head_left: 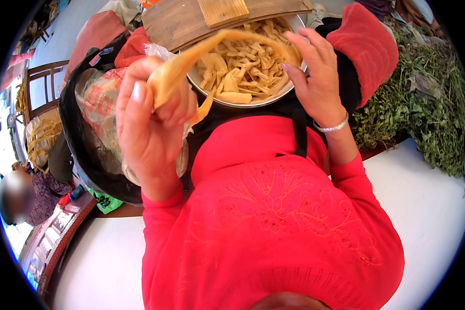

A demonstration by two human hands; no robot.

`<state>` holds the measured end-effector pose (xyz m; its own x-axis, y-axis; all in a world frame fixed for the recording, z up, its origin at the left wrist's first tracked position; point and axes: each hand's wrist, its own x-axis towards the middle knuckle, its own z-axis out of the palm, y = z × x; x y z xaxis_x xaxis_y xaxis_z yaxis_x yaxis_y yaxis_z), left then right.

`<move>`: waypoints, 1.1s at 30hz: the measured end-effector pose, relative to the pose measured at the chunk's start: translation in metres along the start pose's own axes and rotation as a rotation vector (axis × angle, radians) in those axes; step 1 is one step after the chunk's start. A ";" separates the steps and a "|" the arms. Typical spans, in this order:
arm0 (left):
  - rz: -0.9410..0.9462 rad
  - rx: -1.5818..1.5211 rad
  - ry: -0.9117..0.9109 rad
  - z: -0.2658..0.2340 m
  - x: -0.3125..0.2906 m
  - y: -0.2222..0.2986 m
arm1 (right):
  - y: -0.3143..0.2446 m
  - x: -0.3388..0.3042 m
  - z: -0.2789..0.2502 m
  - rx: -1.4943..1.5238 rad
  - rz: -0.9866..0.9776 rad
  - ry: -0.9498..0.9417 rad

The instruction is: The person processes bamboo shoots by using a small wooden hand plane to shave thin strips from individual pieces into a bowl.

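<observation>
My left hand (152, 113) is closed round one end of a long, limp tan strip (212, 41), its plant or food kind unclear. A short tail of the strip hangs below my fingers. From there it arches over a round metal basin (256, 103) to my right hand (318, 75). Its other end lies between the thumb and curved fingers of that hand, which wears a silver bangle (331, 125). Many similar tan pieces (253, 70), folded or knotted, fill the basin in front of me.
Wooden boards (181, 26) lie across the basin's far side. At left stands a black tub (70, 113) lined with plastic bags. A heap of leafy green stalks (429, 103) is at right, beside a red cloth piece (364, 49). Another person (46, 199) sits at far left.
</observation>
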<state>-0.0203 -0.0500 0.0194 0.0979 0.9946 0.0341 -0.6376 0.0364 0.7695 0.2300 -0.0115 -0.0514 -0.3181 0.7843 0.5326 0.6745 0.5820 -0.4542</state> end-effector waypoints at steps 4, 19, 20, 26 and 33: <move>-0.059 -0.157 0.072 0.019 0.008 -0.017 | -0.039 -0.011 0.001 0.521 0.042 -0.148; 0.452 1.545 0.290 -0.056 0.010 -0.002 | -0.015 -0.019 -0.050 0.647 0.545 -0.725; 0.444 1.667 0.288 -0.066 0.008 -0.004 | -0.011 -0.023 -0.055 0.602 0.526 -0.707; 0.143 2.451 0.295 -0.096 0.007 -0.013 | -0.004 -0.046 -0.061 0.089 0.340 -0.748; 0.477 2.168 0.023 -0.077 0.014 -0.015 | -0.011 -0.042 -0.045 0.290 0.165 -0.392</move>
<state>-0.0678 -0.0291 -0.0407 0.2218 0.8958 0.3851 0.9675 -0.2514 0.0277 0.2661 -0.0604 -0.0369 -0.4863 0.8600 0.1545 0.5420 0.4356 -0.7187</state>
